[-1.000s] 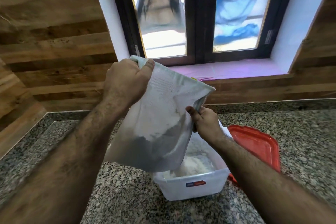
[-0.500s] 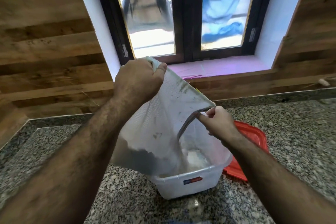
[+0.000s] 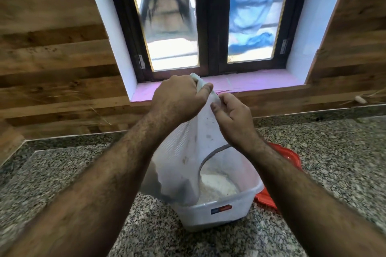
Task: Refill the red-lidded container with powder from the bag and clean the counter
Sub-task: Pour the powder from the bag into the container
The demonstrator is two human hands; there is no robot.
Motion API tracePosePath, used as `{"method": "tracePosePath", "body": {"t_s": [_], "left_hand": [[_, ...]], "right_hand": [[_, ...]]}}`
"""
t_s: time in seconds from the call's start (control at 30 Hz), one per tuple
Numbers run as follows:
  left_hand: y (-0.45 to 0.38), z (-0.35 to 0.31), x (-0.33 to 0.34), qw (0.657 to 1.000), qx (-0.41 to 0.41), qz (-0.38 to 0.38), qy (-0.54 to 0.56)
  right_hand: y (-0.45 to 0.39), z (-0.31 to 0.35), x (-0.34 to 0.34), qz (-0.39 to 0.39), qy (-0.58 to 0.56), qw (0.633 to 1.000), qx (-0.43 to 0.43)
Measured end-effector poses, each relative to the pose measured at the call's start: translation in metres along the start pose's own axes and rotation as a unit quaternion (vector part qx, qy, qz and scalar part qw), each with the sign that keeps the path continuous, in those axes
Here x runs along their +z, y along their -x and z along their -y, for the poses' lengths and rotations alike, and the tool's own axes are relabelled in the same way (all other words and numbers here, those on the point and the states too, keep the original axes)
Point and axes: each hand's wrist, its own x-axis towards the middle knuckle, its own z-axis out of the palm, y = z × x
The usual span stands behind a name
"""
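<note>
A white translucent bag (image 3: 183, 156) hangs upside down over a clear plastic container (image 3: 221, 210) on the granite counter. My left hand (image 3: 177, 100) grips the bag's upper corner. Just to its right, my right hand (image 3: 231, 119) pinches the bag's upper edge. The bag's open mouth dips into the container, where white powder (image 3: 217, 185) lies in a heap. The red lid (image 3: 286, 165) lies flat behind the container on the right, partly hidden by my right forearm.
The speckled granite counter (image 3: 83, 165) runs left and right of the container. A wood-panelled wall and a window with a pink sill (image 3: 250, 83) stand behind it. A small pale object (image 3: 360, 99) sits on the wall ledge at far right.
My right hand has risen from the bag's lower mouth to its top edge, close to my left hand. The bag now hangs more upright and narrower over the container.
</note>
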Motion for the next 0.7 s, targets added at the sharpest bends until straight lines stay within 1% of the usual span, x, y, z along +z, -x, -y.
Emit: {"method": "tracePosePath", "body": {"t_s": [0.13,0.23,0.33,0.43,0.53,0.6,0.7], "left_hand": [[0.009,0.006,0.000,0.999,-0.001,0.033,0.024],[0.030,0.024,-0.002,0.999,-0.027,0.028,0.028],[0.060,0.062,-0.001,0.995,-0.063,0.014,0.081],[0.093,0.112,0.010,0.985,-0.128,0.009,0.112],[0.125,0.151,0.027,0.968,-0.207,0.043,0.137],[0.145,0.166,0.036,0.952,-0.247,0.064,0.168],[0.168,0.175,0.045,0.917,-0.276,0.050,0.282]], "right_hand": [[0.006,-0.007,0.014,-0.020,-0.061,0.996,0.054],[0.007,-0.014,0.019,-0.027,-0.129,0.984,0.120],[0.011,-0.026,0.021,-0.033,-0.174,0.968,0.176],[0.017,-0.039,0.024,-0.043,-0.194,0.957,0.210],[0.021,-0.051,0.026,-0.061,-0.226,0.941,0.245],[0.024,-0.059,0.027,-0.058,-0.249,0.926,0.278],[0.029,-0.069,0.028,-0.055,-0.266,0.912,0.308]]}}
